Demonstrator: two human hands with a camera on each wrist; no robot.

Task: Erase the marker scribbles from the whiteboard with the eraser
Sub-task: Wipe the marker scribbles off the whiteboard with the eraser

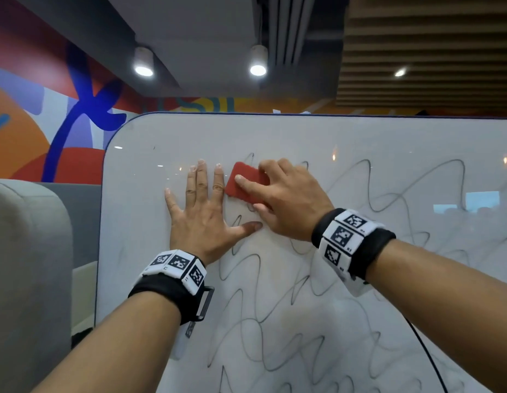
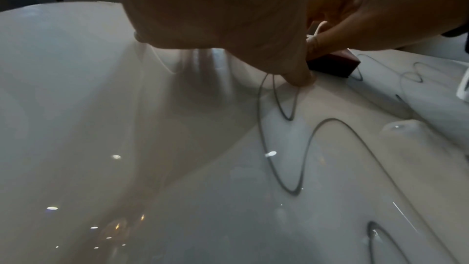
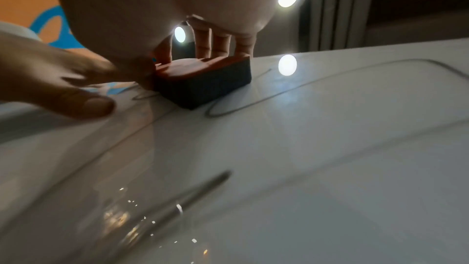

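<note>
A white whiteboard [image 1: 138, 194] stands upright before me, its middle and right covered with looping black marker scribbles [image 1: 360, 188]. My right hand [image 1: 283, 199] grips a red eraser [image 1: 242, 180] with a dark felt base [image 3: 203, 87], pressed flat on the board near the top of the scribbles. Fingers curl over its far edge and the thumb holds its near edge. My left hand [image 1: 201, 211] lies flat on the board just left of the eraser, fingers straight and spread, thumb tip [image 2: 299, 79] on a scribble loop [image 2: 286, 107].
The board's left part [image 1: 127, 251] carries only faint marks. A grey upholstered seat back [image 1: 28, 265] stands to the left of the board. A black cable [image 1: 428, 355] hangs across the board at the lower right. A painted wall and ceiling lamps lie beyond.
</note>
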